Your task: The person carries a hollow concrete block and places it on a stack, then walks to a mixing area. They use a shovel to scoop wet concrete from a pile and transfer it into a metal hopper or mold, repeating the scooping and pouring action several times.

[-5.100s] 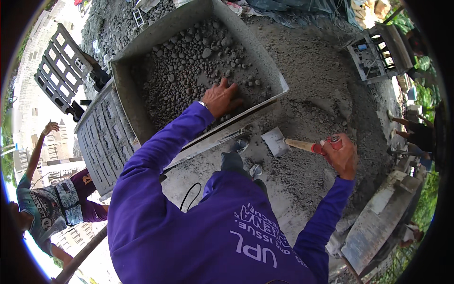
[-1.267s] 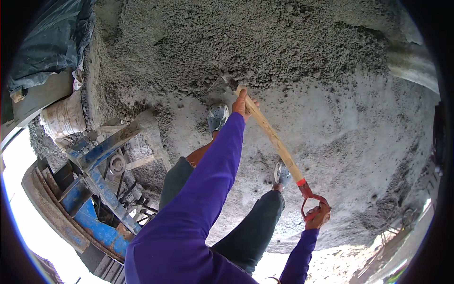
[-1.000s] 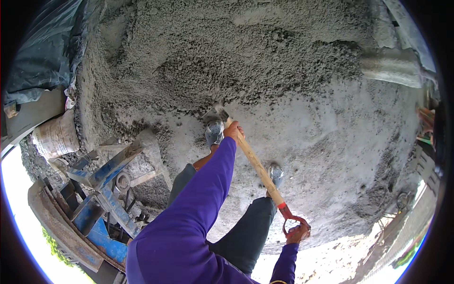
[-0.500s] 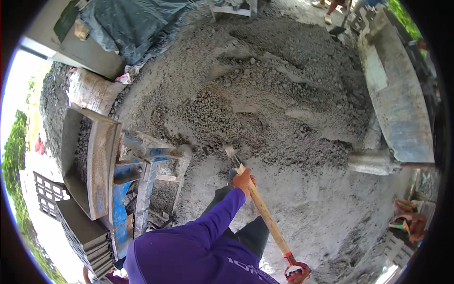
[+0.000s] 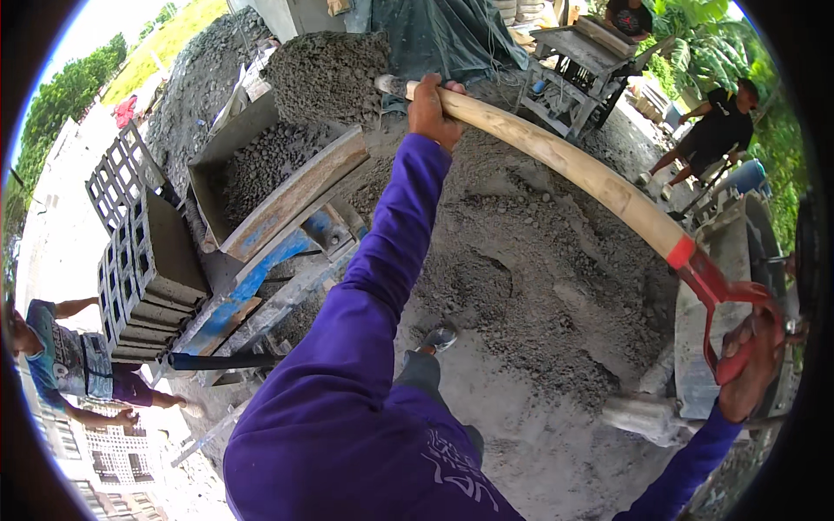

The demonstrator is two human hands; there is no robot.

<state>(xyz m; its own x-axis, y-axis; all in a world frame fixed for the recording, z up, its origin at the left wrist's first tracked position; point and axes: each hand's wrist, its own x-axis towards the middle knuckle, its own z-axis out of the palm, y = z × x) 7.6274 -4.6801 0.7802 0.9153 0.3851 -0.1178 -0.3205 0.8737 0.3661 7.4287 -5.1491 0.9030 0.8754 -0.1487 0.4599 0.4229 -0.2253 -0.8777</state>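
Note:
I hold a shovel (image 5: 565, 156) with a pale wooden shaft, raised across the view. My left hand (image 5: 434, 113) is wrapped round the shaft close to the blade end. My right hand (image 5: 747, 360) grips the red D-shaped handle at far right. A heaped load of damp grey gravelly mix (image 5: 326, 78) covers the blade, which is hidden under it. This load is above the far side of an open hopper box (image 5: 300, 195) that has grey mix (image 5: 265, 169) inside. Blue-painted framework (image 5: 261, 291) supports the hopper.
A broad pile of grey mix (image 5: 556, 269) spreads ahead. Stacked hollow blocks (image 5: 152, 273) stand left of the hopper, near a person (image 5: 74, 356). Another person (image 5: 721, 130) stands far right. A metal drum-like machine (image 5: 712, 304) sits at right; a dark tarp (image 5: 434, 39) hangs behind.
The shovel has risen from the pile's edge and swung up left, loaded, to the hopper. My right hand has lifted from low down to the far right. The view has turned.

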